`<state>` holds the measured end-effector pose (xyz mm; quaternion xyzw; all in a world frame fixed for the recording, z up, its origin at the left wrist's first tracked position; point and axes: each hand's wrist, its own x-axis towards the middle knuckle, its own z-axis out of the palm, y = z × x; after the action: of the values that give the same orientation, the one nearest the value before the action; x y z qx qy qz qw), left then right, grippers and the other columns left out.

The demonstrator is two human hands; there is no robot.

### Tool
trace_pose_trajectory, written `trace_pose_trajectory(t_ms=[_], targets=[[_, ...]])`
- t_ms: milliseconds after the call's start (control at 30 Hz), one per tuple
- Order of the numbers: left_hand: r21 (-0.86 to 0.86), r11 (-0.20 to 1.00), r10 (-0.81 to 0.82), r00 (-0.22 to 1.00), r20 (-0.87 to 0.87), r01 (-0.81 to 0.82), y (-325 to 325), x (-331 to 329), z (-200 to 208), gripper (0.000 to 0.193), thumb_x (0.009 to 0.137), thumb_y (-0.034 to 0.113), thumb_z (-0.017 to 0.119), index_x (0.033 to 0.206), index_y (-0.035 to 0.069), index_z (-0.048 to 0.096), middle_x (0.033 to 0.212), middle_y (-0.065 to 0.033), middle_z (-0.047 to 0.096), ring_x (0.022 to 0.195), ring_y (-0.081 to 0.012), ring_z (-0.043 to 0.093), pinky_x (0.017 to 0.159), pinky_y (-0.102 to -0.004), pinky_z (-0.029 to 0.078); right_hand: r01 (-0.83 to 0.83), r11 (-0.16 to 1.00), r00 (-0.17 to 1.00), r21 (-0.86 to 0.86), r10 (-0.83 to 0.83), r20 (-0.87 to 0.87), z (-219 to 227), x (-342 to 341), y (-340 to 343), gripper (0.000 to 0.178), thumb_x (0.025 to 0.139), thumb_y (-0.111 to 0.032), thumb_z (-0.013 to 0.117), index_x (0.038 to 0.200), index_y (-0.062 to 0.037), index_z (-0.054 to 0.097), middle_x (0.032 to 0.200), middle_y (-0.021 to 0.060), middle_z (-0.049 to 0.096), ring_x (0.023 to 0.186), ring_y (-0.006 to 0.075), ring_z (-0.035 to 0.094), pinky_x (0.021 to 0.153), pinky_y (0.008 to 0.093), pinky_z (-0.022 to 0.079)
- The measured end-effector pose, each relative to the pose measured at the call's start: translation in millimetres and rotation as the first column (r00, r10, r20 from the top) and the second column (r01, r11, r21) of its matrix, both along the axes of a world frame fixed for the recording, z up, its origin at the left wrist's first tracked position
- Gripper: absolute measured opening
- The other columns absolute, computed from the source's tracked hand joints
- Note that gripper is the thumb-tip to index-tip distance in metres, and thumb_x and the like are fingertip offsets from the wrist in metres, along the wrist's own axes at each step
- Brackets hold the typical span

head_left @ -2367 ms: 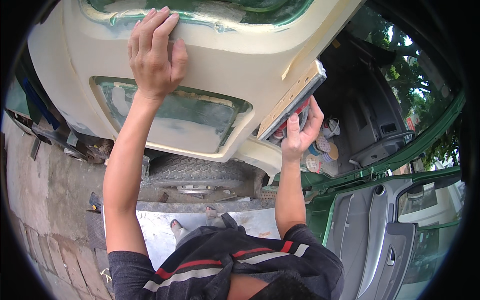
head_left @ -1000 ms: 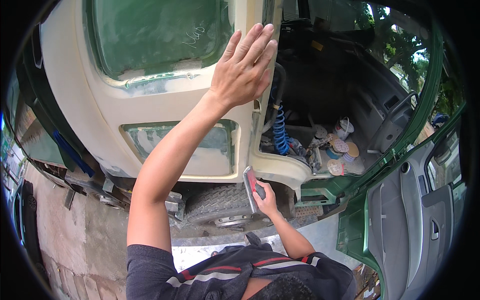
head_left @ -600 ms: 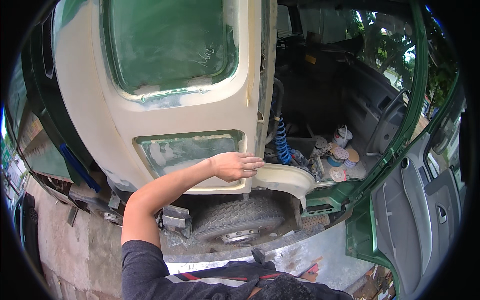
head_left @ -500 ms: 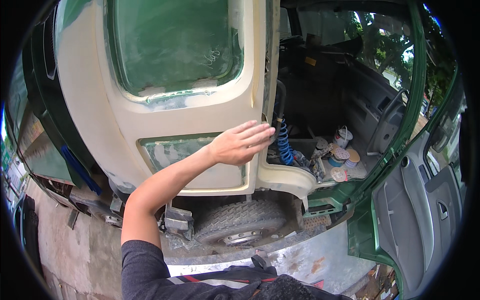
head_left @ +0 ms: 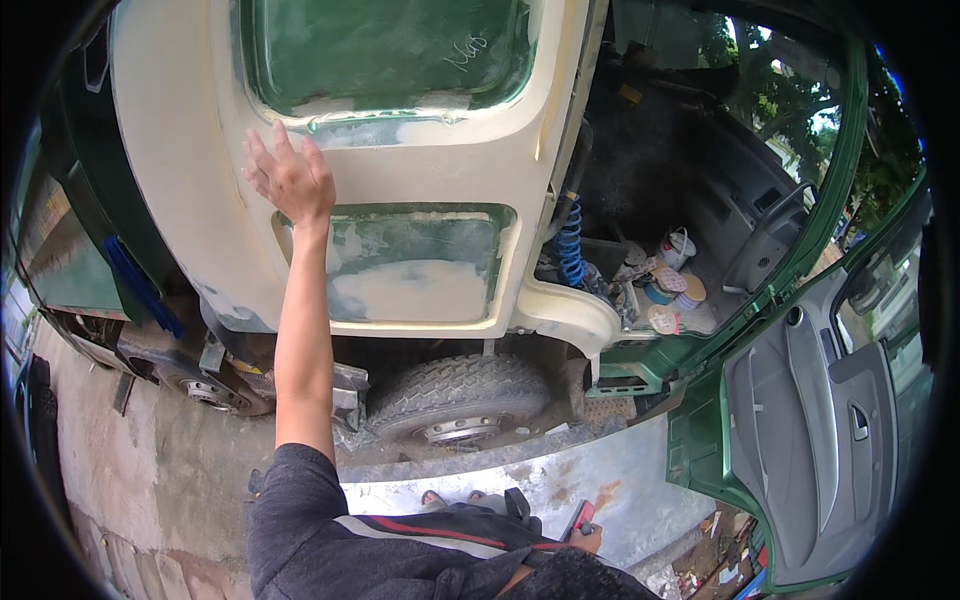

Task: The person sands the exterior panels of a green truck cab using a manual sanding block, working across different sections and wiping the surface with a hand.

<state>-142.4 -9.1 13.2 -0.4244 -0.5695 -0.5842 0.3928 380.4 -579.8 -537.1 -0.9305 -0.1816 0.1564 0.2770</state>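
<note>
My left hand (head_left: 292, 178) lies palm-down on the cream filler-coated cab side panel (head_left: 430, 170), its fingers spread. It is between the upper green recess (head_left: 390, 55) and the lower recess (head_left: 415, 240), near their left ends. The lower recess shows a pale filler patch (head_left: 410, 290) on green paint. Low in the picture, beside my body, my right hand (head_left: 588, 539) is closed around a flat red object (head_left: 577, 519) with a dark part; its exact kind does not show. Most of that hand is hidden by my clothing.
To the right, the green door (head_left: 800, 430) stands open. Sanding discs (head_left: 668, 285) and a white bucket (head_left: 678, 248) sit on the cab floor near a blue coiled hose (head_left: 570, 245). A wheel (head_left: 460, 400) is below the panel; I stand on a metal sheet (head_left: 620, 480).
My left hand has swept left across the panel, from near the door opening to the recesses' left ends. The view has shifted, and my right hand with the red object now shows.
</note>
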Motion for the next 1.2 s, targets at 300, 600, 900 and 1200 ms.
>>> trace_pose_trajectory(t_ms=[300, 600, 900, 1200], targets=[[-0.988, 0.117, -0.993, 0.009, -0.117, 0.096, -71.5, 248.8, -18.3, 0.066, 0.099, 0.056, 0.059, 0.148, 0.012, 0.057, 0.163, -0.0162, 0.043, 0.153, -0.0329, 0.037, 0.128, -0.0505, 0.026, 0.037, 0.999, 0.992, -0.018, -0.039, -0.118, 18.6, 23.6, 57.3, 0.049, 0.073, -0.019, 0.077, 0.114, 0.0029, 0.062, 0.106, 0.0254, 0.072, 0.104, 0.0405, 0.070, 0.096, 0.0454, 0.052], [-0.422, 0.815, -0.576, 0.466, -0.672, 0.398, -47.4, 149.9, 11.1, 0.071, 0.100, 0.044, 0.057, 0.161, 0.013, 0.038, 0.171, -0.0106, 0.030, 0.159, -0.0286, 0.026, 0.131, -0.0479, 0.016, -0.365, 0.930, 0.921, 0.038, 0.367, -0.133, 16.4, 5.8, 115.1, 0.055, 0.072, -0.017, 0.080, 0.122, -0.0027, 0.062, 0.111, 0.0226, 0.071, 0.106, 0.0384, 0.069, 0.098, 0.0441, 0.052], [0.155, 0.952, 0.226, 0.948, 0.226, -0.264, -85.0, -235.5, 41.7, 0.063, 0.102, 0.038, 0.052, 0.148, -0.005, 0.051, 0.165, -0.0376, 0.024, 0.156, -0.0506, 0.018, 0.128, -0.0537, 0.017, 0.079, 0.996, 0.988, -0.033, -0.083, -0.128, -39.0, 10.9, 5.4, 0.049, 0.072, -0.017, 0.080, 0.112, 0.0049, 0.061, 0.107, 0.0259, 0.071, 0.100, 0.0372, 0.070, 0.094, 0.0460, 0.053], [-0.563, 0.744, -0.666, 0.478, -0.573, 0.361, -27.6, -28.8, -32.4, 0.073, 0.105, 0.052, 0.049, 0.162, 0.009, 0.035, 0.169, -0.0213, 0.030, 0.158, -0.0362, 0.026, 0.130, -0.0517, 0.018, 0.073, 0.994, 0.983, -0.077, -0.084, -0.163, -24.8, -96.4, 54.7, 0.049, 0.074, -0.016, 0.080, 0.112, 0.0071, 0.061, 0.107, 0.0260, 0.071, 0.100, 0.0366, 0.070, 0.095, 0.0448, 0.054]])
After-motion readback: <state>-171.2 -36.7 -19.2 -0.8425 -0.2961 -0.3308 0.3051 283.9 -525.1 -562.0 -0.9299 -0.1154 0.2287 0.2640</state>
